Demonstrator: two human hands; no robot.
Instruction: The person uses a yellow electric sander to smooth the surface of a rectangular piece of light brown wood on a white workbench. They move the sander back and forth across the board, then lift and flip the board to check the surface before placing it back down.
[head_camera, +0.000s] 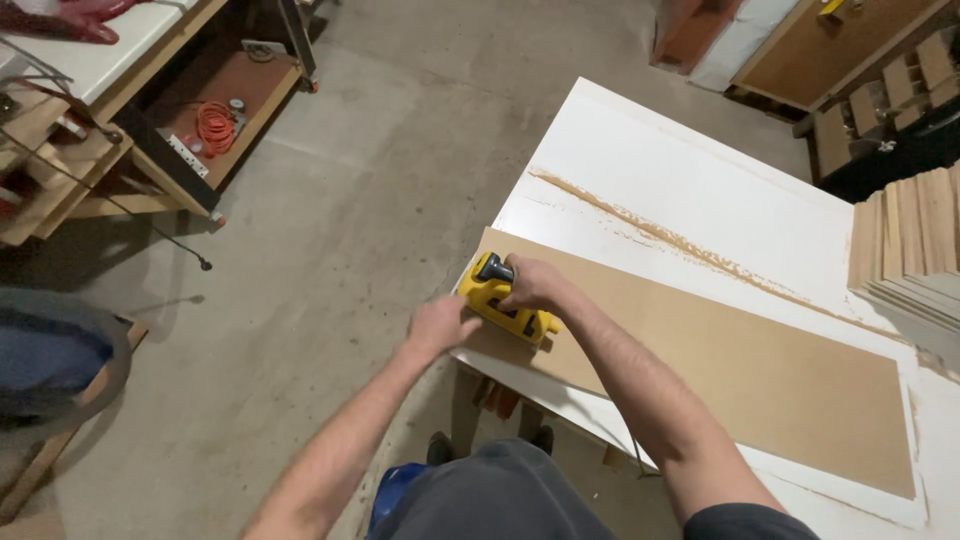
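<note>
Gripping the yellow power tool (507, 300) at the near-left end of the brown board (720, 365), the right hand (530, 283) is clenched around its top handle, close to the black knob at the tool's front. The left hand (440, 323) sits just beside the tool's left side at the board's end — it touches or nearly touches the yellow body, but whether its fingers are curled onto the tool or the board edge I cannot tell.

The tool looks like a compact hand planer or sander — hard plastic casing, dense for its size, with a flat sole resting on the board. It should handle as rigid and fairly heavy, best held by the moulded top handle where the right hand already is, with the front knob as a second hold.

The board runs from centre frame toward the lower right, lying flat on the white surface (700, 190). It appears thin, stiff and smooth, likely to slide on the white top unless pressed down. A trail of sawdust (660, 235) crosses the surface above it. Stacked wood strips (915, 245) stand at the right edge; an orange cord coil (215, 127) lies on a shelf in the upper left.
</note>
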